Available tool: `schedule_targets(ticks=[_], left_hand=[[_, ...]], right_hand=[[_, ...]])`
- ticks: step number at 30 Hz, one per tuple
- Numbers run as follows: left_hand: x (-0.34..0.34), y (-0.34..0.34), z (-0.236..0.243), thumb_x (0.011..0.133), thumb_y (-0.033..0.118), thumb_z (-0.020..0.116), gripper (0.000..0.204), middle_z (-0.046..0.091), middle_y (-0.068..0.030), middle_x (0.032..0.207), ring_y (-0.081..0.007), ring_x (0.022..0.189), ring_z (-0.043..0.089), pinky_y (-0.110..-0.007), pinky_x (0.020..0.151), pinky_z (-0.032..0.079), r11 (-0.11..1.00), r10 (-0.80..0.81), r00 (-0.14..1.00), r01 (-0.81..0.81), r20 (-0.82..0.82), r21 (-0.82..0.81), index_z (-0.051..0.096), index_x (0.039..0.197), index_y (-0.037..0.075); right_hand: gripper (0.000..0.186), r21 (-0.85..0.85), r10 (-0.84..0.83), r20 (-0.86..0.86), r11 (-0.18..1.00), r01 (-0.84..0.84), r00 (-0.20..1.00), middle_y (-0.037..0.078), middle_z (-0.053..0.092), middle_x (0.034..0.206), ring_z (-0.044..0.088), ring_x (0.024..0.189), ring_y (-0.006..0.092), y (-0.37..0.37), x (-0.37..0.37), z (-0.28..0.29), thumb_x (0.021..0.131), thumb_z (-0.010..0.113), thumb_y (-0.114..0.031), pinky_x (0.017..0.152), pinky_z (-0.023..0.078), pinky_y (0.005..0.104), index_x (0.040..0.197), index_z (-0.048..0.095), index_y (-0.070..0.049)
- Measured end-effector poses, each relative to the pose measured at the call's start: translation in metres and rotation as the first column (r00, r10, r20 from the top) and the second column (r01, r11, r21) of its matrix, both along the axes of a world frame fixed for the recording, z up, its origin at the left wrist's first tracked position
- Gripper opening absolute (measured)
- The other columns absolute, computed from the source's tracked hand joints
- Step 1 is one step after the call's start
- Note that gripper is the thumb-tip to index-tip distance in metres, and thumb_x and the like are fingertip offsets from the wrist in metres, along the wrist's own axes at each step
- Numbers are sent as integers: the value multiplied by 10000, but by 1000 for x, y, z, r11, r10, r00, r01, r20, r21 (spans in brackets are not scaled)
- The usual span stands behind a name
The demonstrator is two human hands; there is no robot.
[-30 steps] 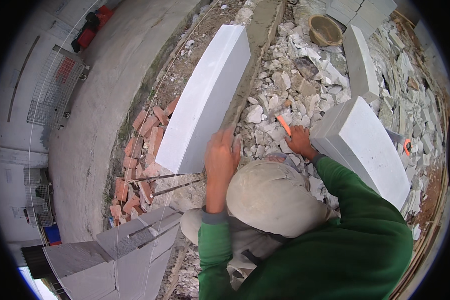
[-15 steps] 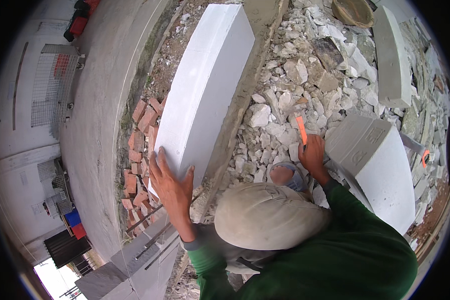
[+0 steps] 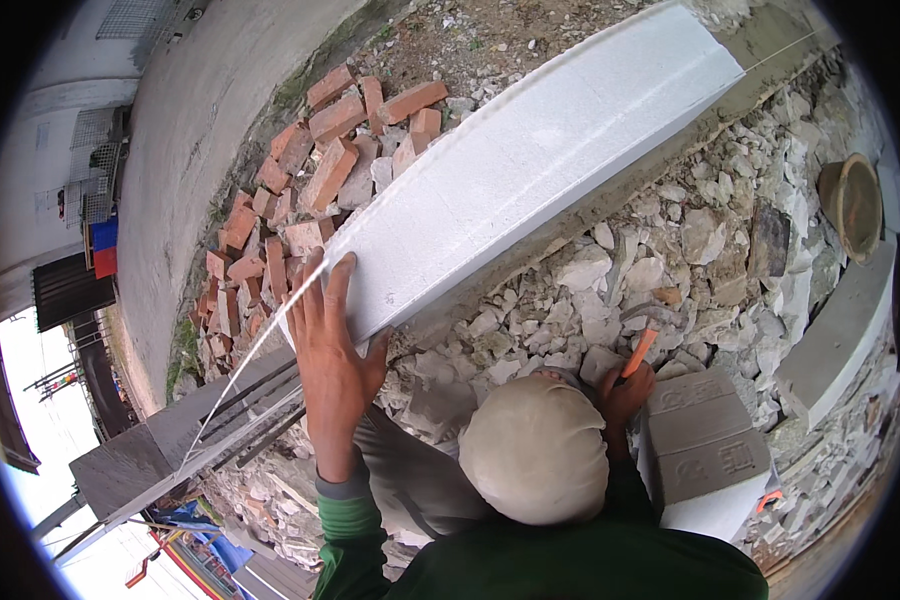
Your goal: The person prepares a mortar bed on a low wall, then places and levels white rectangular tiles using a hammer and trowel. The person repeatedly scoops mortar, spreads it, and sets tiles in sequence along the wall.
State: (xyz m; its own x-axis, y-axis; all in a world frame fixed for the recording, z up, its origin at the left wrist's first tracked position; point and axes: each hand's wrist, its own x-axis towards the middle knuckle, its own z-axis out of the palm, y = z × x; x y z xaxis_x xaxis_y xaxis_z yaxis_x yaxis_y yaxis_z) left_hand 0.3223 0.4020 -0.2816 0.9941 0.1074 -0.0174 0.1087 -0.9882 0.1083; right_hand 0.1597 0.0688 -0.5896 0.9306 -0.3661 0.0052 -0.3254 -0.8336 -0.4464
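My left hand [image 3: 325, 340] rests with spread fingers on the near end of a long white block [image 3: 510, 170], which lies diagonally on a grey mortar strip [image 3: 760, 45]. A taut white string [image 3: 240, 370] runs by my fingers. My right hand [image 3: 620, 395] grips the orange handle of a hammer [image 3: 638, 350] low over broken white rubble, beside a shorter block [image 3: 700, 450] with grey material on its upper face. My bent knee [image 3: 535, 450] in beige trousers sits between my hands and partly hides what is behind it.
Broken red bricks [image 3: 335, 170] lie along the block's left side, beside a concrete path [image 3: 180, 200]. Grey blocks [image 3: 120, 460] stand lower left. Rubble [image 3: 700, 240], a basin [image 3: 850, 205] and another long block [image 3: 835, 330] are at right. Wire cages [image 3: 90, 170] stand by the wall.
My left hand moved forward onto the long block's end and spread its fingers. My right hand closed on the orange handle. The view turned, so the block now slants toward the upper right.
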Motion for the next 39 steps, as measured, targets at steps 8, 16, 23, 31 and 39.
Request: schedule_targets(ticks=[8,16,23,31,39], left_hand=[[5,3,0,628,-24,838,1050,352,-231,1629,-459,1525,306,-590,1276,225,1000,26,997,-27,-78,-13,412,1568,168],[9,4,0,657,-25,723,909,373,-265,1598,-506,1482,347,-647,1235,244,1000,11,997,-10,-83,13,441,1509,120],[10,4,0,681,33,784,903,376,-288,1592,-524,1484,337,-678,1224,225,999,9,995,-5,-98,36,425,1506,111],[8,8,-1,667,37,751,929,384,-283,1590,-527,1479,346,-675,1216,254,999,-17,996,20,-90,30,423,1534,107],[9,10,1,626,35,752,955,385,-285,1603,-522,1485,348,-688,1219,231,1000,-21,997,22,-73,11,452,1526,142]], right_hand=[[327,34,-3,-67,999,5,998,268,589,1132,544,1085,486,-3,-8,-6,897,634,-129,959,422,569,1161,563,50],[413,42,11,-2,999,-11,1000,272,581,1143,519,1110,492,-2,-8,-5,791,643,-113,958,405,579,1169,563,35],[408,-17,62,62,998,-61,996,234,563,1091,514,1069,477,-1,-1,2,791,645,-102,937,403,568,1168,558,27],[405,75,46,-38,996,-44,998,214,550,1033,520,1014,467,0,8,18,740,660,-79,875,404,561,1122,560,13],[355,46,20,-38,999,-18,999,215,538,988,519,1002,467,-1,5,11,764,644,-73,853,403,551,1098,565,16]])
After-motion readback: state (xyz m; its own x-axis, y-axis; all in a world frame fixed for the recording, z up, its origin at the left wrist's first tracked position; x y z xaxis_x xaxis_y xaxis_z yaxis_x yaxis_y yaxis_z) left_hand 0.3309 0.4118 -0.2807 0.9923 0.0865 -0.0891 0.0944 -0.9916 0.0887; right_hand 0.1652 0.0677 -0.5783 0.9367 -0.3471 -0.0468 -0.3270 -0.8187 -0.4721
